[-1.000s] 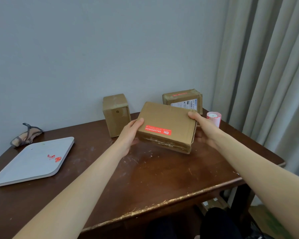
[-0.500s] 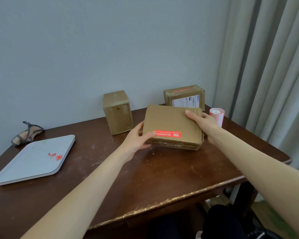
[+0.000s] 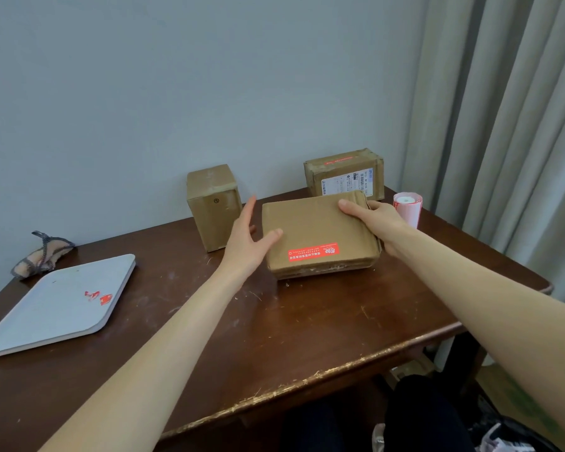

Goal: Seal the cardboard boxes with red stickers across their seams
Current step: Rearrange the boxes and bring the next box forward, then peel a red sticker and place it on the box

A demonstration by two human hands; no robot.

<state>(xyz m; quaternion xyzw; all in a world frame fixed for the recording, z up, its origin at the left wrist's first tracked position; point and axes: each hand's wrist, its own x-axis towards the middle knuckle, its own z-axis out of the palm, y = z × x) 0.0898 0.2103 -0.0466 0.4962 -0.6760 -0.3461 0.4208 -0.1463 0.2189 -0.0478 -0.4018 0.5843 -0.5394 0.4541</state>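
We work at the dark wooden table [image 3: 307, 337], where everything sits on the far half, within reach. The grey tray [image 3: 46, 314] lies at nine o'clock, aside from the work, with red scraps [image 3: 100, 296] on it, so we take it for a waste spot. The flat box [image 3: 317, 223] lies broad face up at one o'clock from the table's middle, its near edge turned toward us. Beyond it, the labelled box [image 3: 344, 172] stands at twelve o'clock and the upright box [image 3: 214, 207] at ten, both apart from it. Our right hand [image 3: 375, 220] holds the flat box at its three o'clock edge, thumb on top. The fingers are hidden past the edge, so the clasp is probably a steadying one. Our left hand [image 3: 245, 243] is spread wide at the nine o'clock edge, only the thumb resting on the cardboard. The sticker roll [image 3: 407, 208] stands just beside the right hand, handy for the next box. One red sticker [image 3: 313, 252] lies along the top face's near edge.
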